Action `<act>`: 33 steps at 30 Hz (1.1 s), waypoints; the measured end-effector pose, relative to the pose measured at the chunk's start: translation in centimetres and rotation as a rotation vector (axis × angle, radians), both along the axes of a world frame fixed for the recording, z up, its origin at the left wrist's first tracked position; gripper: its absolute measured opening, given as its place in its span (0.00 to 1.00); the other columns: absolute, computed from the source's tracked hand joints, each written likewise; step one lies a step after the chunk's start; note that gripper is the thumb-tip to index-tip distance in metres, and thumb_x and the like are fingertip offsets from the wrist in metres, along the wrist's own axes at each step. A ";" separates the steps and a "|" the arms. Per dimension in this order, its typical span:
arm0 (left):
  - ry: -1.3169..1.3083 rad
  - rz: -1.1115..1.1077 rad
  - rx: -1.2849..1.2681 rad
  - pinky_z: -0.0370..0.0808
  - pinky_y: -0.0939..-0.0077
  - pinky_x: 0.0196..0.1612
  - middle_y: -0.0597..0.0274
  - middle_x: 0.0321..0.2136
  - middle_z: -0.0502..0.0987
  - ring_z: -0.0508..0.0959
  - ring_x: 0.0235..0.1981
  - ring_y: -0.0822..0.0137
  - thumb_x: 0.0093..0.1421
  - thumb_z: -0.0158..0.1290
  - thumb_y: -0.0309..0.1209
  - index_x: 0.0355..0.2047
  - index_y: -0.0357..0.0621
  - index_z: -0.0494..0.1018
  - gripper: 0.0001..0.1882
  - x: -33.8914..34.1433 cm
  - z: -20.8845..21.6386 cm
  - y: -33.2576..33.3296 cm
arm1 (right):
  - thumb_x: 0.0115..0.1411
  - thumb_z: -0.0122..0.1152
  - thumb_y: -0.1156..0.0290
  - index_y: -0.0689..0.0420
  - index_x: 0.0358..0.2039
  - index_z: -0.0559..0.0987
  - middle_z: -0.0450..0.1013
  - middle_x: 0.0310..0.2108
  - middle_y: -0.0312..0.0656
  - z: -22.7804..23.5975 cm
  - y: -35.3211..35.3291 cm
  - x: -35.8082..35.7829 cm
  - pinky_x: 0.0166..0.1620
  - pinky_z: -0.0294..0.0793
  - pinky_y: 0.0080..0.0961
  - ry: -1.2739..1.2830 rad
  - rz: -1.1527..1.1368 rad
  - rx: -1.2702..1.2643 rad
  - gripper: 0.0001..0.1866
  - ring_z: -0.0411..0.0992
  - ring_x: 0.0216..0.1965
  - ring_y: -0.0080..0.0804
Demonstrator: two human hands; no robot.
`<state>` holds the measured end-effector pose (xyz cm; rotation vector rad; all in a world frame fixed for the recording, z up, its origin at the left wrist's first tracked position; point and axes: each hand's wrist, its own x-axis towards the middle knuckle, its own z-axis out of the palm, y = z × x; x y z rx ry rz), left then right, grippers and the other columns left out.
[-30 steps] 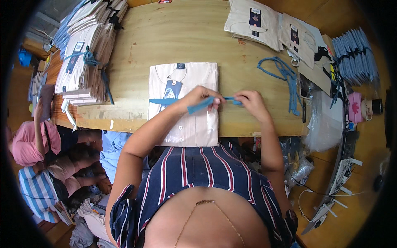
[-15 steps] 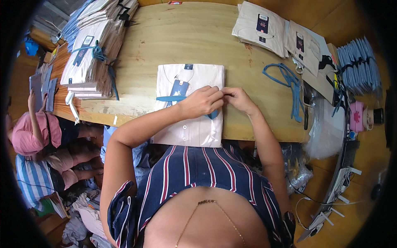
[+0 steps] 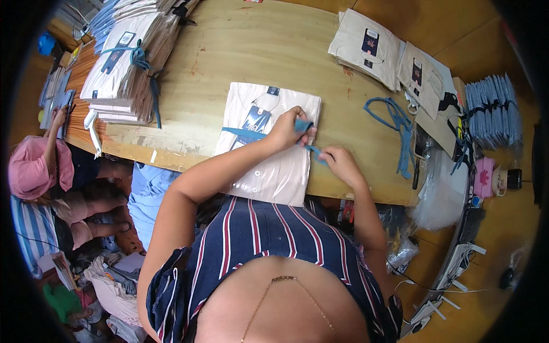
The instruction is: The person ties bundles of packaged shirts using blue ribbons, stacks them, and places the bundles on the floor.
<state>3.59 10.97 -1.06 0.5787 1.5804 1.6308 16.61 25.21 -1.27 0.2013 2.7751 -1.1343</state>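
Observation:
A stack of folded white garments in clear plastic (image 3: 269,177) lies at the table's near edge, with dark blue tags on its front. Around its middle runs a blue fabric strip (image 3: 243,133). At the stack's right edge my left hand (image 3: 293,130) is closed on a part of the strip, which bunches up between its fingers. A little lower and to the right, my right hand (image 3: 341,164) pinches the strip's other end, and a short length stretches between the two hands. My left fingertips hide where the strip's parts meet.
Tall piles of packed garments (image 3: 123,63) stand at the left, tied with blue strips. More packed garments (image 3: 366,51) lie at the far right, near loose blue strips (image 3: 400,126). A bundle of blue garments (image 3: 493,106) is farther right. Another person in pink (image 3: 43,166) works at the left.
My hands, close together before, have drawn apart. The right one has moved down and right with a strip end, and the left one grips a bunched part. The stack sits slightly tilted.

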 end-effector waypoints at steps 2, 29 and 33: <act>0.038 0.001 -0.168 0.66 0.81 0.17 0.59 0.12 0.69 0.70 0.15 0.75 0.46 0.52 0.21 0.19 0.39 0.60 0.10 -0.1 0.9 0.3 | 0.51 0.48 0.71 0.63 0.23 0.72 0.68 0.20 0.40 0.8 0.9 1.3 0.30 0.63 0.21 -0.120 -0.075 -0.350 0.08 0.65 0.23 0.28; 0.484 -0.352 -0.379 0.69 0.75 0.27 0.57 0.18 0.73 0.72 0.22 0.67 0.35 0.56 0.30 0.20 0.40 0.71 0.10 -0.8 0.9 -1.6 | 0.47 0.51 0.76 0.66 0.22 0.72 0.67 0.24 0.43 1.1 -3.1 0.6 0.35 0.65 0.21 0.233 0.061 -0.343 0.05 0.67 0.29 0.31; 0.969 -0.286 0.079 0.67 0.64 0.25 0.48 0.16 0.69 0.70 0.20 0.50 0.29 0.53 0.25 0.18 0.36 0.69 0.11 0.7 -2.2 -1.6 | 0.55 0.41 0.76 0.65 0.36 0.66 0.67 0.34 0.43 -0.6 -2.6 -1.6 0.40 0.65 0.19 0.142 -0.363 -0.881 0.09 0.65 0.37 0.25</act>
